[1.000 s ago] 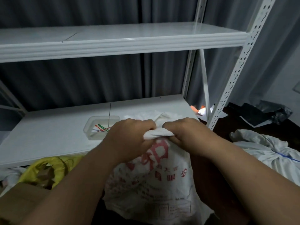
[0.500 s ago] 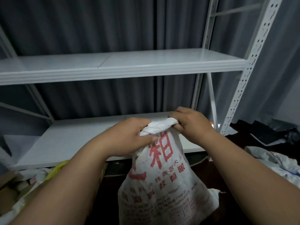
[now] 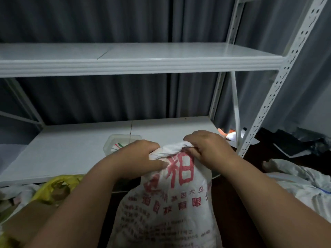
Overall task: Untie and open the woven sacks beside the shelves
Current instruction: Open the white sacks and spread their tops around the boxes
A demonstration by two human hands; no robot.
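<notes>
Both hands are gripping the bunched neck of a white woven sack (image 3: 172, 203) standing near centre, in front of the white shelves (image 3: 71, 151).

The sack's base is running off the near edge and its small red print is blurring. The left hand (image 3: 138, 158) and right hand (image 3: 207, 149) are curling round the twisted top, hiding any tie. Farther off, a clear tray (image 3: 111, 145) is sitting half hidden behind the left hand.

A clear plastic tray (image 3: 114, 140) with coloured sticks lies on the lower shelf (image 3: 71, 151). A yellow bag (image 3: 55, 187) sits below it, and grey curtains (image 3: 89, 20) hang behind.
</notes>
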